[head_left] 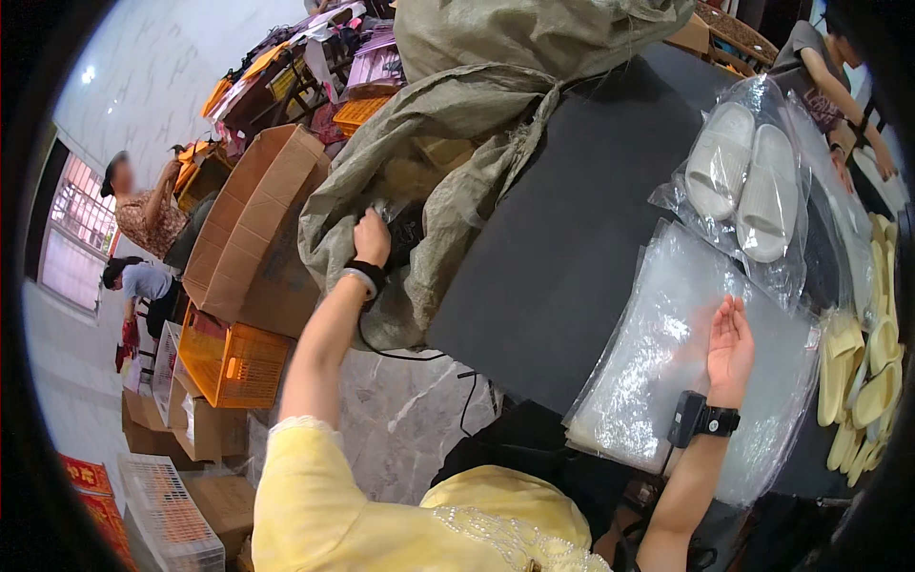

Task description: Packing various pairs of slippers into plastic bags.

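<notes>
My left hand (373, 238) reaches into the mouth of a woven grey-green sack (457, 81). Its fingers are curled closed, and shiny clear plastic shows just beyond them; what they grip is hidden. Palm up, my right hand (730, 350) lies over a stack of clear plastic bags (658, 324) on the dark table. Its fingers are stretched out and hold nothing. Just beyond that hand, a pair of light grey slippers (720, 162) lies side by side inside a clear bag. Several pale yellow slippers (877, 381) lie along the right side of the table.
The black tabletop (553, 229) runs between sack and bags. A second full sack (543, 33) stands behind. To the left are a cardboard box (253, 219), an orange crate (233, 367) and a white basket (167, 505). One person (824, 81) works at far right; two more are at left.
</notes>
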A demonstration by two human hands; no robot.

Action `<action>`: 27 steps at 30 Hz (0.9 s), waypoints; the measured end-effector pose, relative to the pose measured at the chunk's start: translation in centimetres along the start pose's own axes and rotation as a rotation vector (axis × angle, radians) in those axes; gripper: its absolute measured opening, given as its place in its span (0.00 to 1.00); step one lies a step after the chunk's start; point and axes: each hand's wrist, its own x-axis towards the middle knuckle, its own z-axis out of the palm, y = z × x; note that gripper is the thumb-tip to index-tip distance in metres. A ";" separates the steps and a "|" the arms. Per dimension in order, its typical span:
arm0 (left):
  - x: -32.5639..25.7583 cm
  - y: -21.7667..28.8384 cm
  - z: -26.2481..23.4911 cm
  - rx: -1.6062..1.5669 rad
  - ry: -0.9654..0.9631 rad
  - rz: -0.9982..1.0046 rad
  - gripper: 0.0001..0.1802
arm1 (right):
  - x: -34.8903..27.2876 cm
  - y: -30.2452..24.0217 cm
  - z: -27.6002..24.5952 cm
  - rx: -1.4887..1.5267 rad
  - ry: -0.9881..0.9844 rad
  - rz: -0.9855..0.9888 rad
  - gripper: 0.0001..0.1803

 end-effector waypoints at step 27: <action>-10.0 41.3 -21.2 -0.465 -0.135 1.323 0.35 | 0.1 2.6 1.2 0.262 -0.032 0.083 0.10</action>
